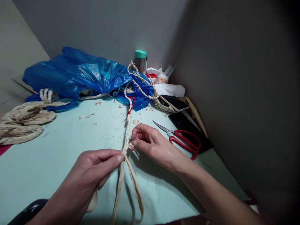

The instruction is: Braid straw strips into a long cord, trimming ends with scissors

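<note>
A braided cord (pixel 128 126) of pale, flat plant fibre runs from the back of the table towards me, with red string (pixel 131 105) tied round its far part. My left hand (pixel 97 167) pinches the near end of the braid between thumb and fingertips. Loose fibre strips (pixel 134 178) hang down from that spot towards the table's front edge. On the right side of the braid, my right hand (pixel 150 142) is closed, its thumb and fingertips at a short bit of fibre sticking out. Red-handled scissors (pixel 185 139) lie just right of my right hand.
A large blue plastic bag (pixel 77 73) fills the back left, near a coil of fibre (pixel 28 118). At the back right stand a bottle with a green lid (pixel 140 54), a cup (pixel 161 78) and a basket with a phone (pixel 174 102) on it. Fibre scraps litter the table.
</note>
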Available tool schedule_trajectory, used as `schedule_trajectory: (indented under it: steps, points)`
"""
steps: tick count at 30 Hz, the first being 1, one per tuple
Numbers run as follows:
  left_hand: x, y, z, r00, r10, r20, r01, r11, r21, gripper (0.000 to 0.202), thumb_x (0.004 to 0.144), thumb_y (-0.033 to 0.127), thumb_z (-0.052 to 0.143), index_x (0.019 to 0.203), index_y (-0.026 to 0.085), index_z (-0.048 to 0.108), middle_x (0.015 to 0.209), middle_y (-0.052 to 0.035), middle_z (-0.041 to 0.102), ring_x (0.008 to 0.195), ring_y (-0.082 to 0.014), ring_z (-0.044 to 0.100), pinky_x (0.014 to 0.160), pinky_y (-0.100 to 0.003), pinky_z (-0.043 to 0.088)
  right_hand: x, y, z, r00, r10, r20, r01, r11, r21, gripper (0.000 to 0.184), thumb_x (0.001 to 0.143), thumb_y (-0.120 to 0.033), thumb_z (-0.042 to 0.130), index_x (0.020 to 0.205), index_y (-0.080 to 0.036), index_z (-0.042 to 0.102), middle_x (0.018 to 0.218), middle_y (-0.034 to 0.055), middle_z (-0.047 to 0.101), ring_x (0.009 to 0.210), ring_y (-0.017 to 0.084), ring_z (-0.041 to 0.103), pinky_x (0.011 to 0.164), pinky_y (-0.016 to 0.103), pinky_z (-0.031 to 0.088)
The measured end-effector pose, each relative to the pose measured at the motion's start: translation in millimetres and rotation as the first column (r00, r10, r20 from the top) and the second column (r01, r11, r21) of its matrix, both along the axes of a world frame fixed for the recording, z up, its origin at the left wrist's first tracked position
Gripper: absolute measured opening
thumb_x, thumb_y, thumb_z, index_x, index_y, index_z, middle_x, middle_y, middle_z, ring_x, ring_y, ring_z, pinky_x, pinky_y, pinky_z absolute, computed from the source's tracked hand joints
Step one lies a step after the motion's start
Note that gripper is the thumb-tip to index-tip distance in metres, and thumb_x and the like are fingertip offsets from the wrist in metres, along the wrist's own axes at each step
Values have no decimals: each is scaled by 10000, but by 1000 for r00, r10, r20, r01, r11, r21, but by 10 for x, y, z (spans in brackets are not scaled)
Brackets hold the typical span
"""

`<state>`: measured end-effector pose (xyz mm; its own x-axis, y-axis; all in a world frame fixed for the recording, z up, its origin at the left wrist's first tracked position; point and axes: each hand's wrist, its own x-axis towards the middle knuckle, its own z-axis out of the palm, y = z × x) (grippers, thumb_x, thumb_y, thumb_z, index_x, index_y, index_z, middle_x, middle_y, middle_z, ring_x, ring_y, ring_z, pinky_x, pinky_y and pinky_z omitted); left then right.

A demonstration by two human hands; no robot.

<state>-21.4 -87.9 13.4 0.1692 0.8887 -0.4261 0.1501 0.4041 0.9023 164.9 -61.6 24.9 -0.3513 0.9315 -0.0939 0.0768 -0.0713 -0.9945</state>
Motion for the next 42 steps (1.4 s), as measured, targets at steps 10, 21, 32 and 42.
schedule_trajectory:
  steps: [10,21,32,42]
  points:
    - [-1,4,-38,994,-18,104,18,1000,0,230,702,354,724,849,178,741,480,82,373,445,-63,194,432,-212,111,2,12,-66,1000,0,16,-2,996,92,114,843,-238,582,902,-201,492,746,-11,602,674,130,513,634,258,368]
    - [16,-7,-21,982,-50,181,54,998,-17,254,711,323,703,883,137,728,489,91,358,458,-52,121,444,-228,49,-89,-53,-69,985,-31,-170,15,995,-94,459,716,-245,740,1089,-193,477,836,-4,642,708,123,558,705,264,398]
    - [22,0,-28,990,-66,128,68,998,-10,290,692,374,721,874,150,753,470,93,341,452,-62,133,437,-224,62,-113,-129,-71,928,-162,335,9,910,415,244,809,-145,537,1005,-253,438,800,-49,656,618,118,470,632,245,371]
    - [44,-51,21,989,-14,146,8,999,46,237,660,364,753,749,146,729,477,83,383,448,-54,170,436,-210,80,-65,-287,-35,767,-376,521,-12,803,596,62,897,-195,495,946,-197,533,941,66,626,867,209,530,761,322,390]
